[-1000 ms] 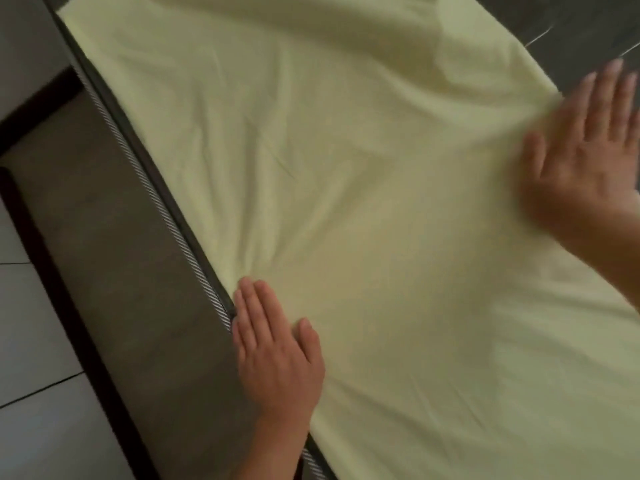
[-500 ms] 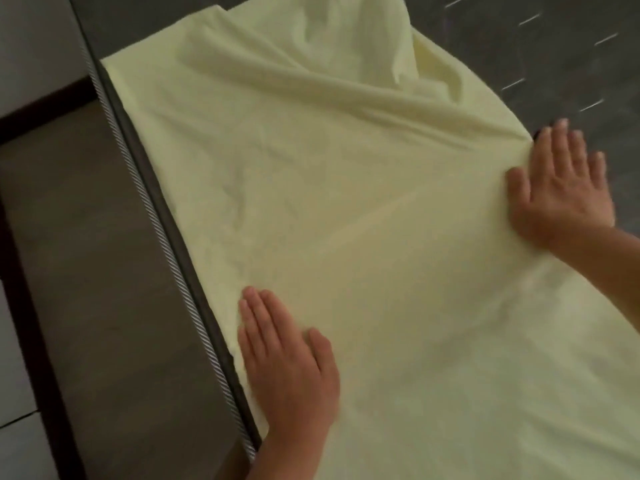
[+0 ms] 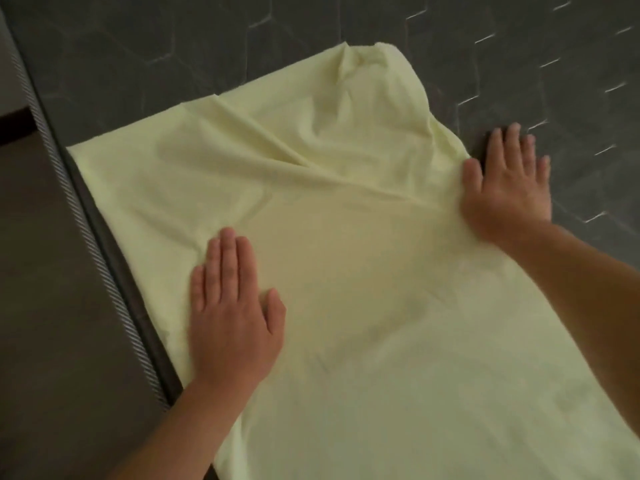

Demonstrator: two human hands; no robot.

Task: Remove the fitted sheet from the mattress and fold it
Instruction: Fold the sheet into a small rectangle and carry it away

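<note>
Two hands lie flat, palms down, fingers straight; neither grips anything. We note the left hand (image 3: 232,306) at 7 o'clock of the view, fingers close together, pressing on the sheet (image 3: 346,271) near its left edge. The right hand (image 3: 509,178) sits at 2 o'clock, fingers slightly spread: its thumb and palm heel rest on the sheet's right edge, while the fingertips lie past the cloth on the bare mattress (image 3: 173,46).

We see the pale yellow sheet spread on the dark mattress, between and under both hands. It is bunched into a peak at 12 o'clock, with a long crease running from 10 o'clock toward the right hand. Its left edge runs just beside the mattress's striped border (image 3: 86,237). Bare mattress shows from 10 round to 3 o'clock; floor (image 3: 45,306) lies at 8 o'clock.
</note>
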